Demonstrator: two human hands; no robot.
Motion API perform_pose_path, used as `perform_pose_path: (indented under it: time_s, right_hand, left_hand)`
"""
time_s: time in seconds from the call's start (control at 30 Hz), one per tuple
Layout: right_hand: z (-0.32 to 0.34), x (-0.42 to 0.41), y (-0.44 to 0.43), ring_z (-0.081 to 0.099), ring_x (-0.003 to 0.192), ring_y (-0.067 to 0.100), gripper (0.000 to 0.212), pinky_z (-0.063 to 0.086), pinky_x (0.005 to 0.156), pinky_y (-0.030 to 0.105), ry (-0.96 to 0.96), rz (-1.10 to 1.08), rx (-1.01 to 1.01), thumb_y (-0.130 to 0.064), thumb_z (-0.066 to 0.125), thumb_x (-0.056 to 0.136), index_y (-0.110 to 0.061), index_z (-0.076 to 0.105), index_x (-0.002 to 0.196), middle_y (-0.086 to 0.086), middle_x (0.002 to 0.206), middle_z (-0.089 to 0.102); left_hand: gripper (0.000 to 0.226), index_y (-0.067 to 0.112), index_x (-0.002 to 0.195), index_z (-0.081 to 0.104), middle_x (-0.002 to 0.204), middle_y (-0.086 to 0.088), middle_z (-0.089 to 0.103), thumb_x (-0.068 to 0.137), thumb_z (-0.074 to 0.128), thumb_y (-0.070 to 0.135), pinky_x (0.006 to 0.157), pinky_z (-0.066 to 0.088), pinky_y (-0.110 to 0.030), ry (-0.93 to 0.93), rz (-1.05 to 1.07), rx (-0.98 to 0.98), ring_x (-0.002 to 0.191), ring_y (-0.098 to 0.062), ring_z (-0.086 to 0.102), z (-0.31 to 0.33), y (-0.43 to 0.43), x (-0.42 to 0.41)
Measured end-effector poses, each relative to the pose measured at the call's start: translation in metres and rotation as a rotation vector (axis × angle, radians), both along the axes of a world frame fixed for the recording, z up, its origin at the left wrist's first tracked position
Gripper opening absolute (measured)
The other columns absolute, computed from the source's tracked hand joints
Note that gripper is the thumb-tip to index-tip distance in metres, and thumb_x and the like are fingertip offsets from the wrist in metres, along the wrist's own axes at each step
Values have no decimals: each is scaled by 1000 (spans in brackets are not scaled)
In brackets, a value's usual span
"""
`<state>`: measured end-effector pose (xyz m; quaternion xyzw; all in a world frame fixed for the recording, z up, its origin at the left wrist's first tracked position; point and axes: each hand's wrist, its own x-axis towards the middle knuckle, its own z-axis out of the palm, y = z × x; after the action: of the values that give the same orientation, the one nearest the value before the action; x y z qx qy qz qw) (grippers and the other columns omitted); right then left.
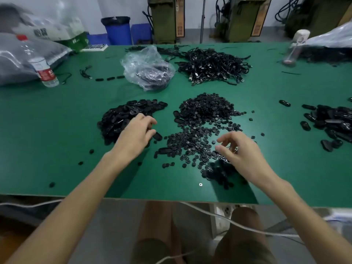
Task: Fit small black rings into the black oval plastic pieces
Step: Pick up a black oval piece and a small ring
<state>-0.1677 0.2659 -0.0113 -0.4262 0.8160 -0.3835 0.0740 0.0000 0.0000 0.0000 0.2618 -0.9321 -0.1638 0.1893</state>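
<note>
A heap of black oval pieces (122, 119) lies left of centre on the green table (57, 149). My left hand (136, 136) rests on the heap's near right edge, thumb and forefinger curled around a dark oval piece (157, 136). To the right spreads a heap of small black rings (202, 119), thinning out toward me. My right hand (242, 153) hovers over the scattered rings, fingers curled, with a few shiny rings (234, 149) tucked under the fingertips. Its thumb and forefinger stand slightly apart. One oval piece (165, 151) lies alone between my hands.
A crumpled clear bag (146, 67) and a tangle of black cords (211, 65) sit at the back. A water bottle (41, 63) stands far left. More oval pieces (331, 122) are piled at the right edge. Stray rings dot the table's near side.
</note>
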Motion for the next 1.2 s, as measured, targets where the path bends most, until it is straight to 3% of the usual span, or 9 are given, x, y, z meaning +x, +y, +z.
perform_pose_path:
  time_s: [0.13, 0.4, 0.47, 0.53, 0.63, 0.73, 0.83, 1.03, 1.2]
  right_hand:
    - [-7, -1, -12, 50, 95, 6, 15, 38, 84, 16, 36, -65, 16, -31, 65, 101, -23, 63, 113, -6, 108, 58]
    - [-19, -2, -25, 39, 123, 17, 32, 38, 103, 32, 83, -86, 80, -39, 66, 99, -19, 65, 124, -4, 121, 57]
    - [-19, 1, -33, 35, 123, 14, 35, 34, 101, 28, 86, -61, 62, -41, 67, 97, -21, 66, 125, -5, 122, 56]
    - [-17, 3, -42, 33, 119, 11, 34, 29, 95, 24, 96, -29, 37, -40, 70, 95, -23, 68, 124, -7, 120, 56]
    - [-17, 3, -55, 37, 114, 16, 30, 35, 94, 30, 133, 11, 78, -33, 74, 93, -21, 71, 120, -3, 114, 59]
    - [-23, -1, -61, 43, 110, 22, 18, 40, 96, 36, 131, 10, 123, -24, 75, 94, -18, 74, 110, 0, 107, 61]
    - [-30, -2, -62, 50, 102, 20, 12, 42, 87, 33, 75, -14, 64, -19, 77, 93, -17, 74, 104, -2, 99, 60]
    - [-32, -10, -60, 63, 81, 7, 14, 50, 76, 20, -146, -139, -206, -15, 80, 89, -21, 75, 100, -6, 87, 70]
    - [-33, -20, -59, 66, 79, 5, 12, 54, 78, 22, -294, -161, -353, -13, 80, 89, -22, 77, 95, -8, 87, 74]
  left_hand:
    - [23, 15, 122, 71, 123, -3, 58, 100, 69, 23, 98, 49, -42, -220, -48, -112, 115, -23, 53, -10, -1, -21]
    - [13, 18, 98, 62, 108, 0, 60, 97, 72, 26, 97, 29, -42, -103, 11, -116, 109, -25, 50, -21, -3, -31]
    - [13, 15, 93, 60, 93, 0, 66, 98, 71, 20, 90, 42, -35, 83, 4, 116, 90, -23, 61, -18, 5, -36]
    - [12, 11, 94, 60, 91, -3, 69, 99, 70, 16, 69, 50, -22, 290, -35, 462, 67, -16, 67, -12, 15, -45]
    - [8, 9, 106, 66, 95, -8, 71, 100, 69, 12, 49, 46, -23, 410, -113, 805, 60, -16, 66, -10, 31, -63]
    - [11, 10, 109, 73, 87, -3, 69, 99, 68, 8, 54, 46, -24, 452, -162, 1021, 70, -15, 65, -16, 41, -81]
    - [18, 8, 114, 74, 87, -2, 70, 100, 64, 2, 65, 51, -25, 486, -176, 1151, 72, -12, 64, -28, 47, -93]
    - [21, 7, 116, 75, 85, -3, 73, 98, 66, 1, 75, 55, -23, 617, -178, 1244, 81, -12, 67, -44, 55, -100]
    - [21, 6, 118, 76, 111, -10, 76, 101, 67, 12, 83, 57, -27, 608, -220, 1157, 95, -19, 70, -47, 55, -98]
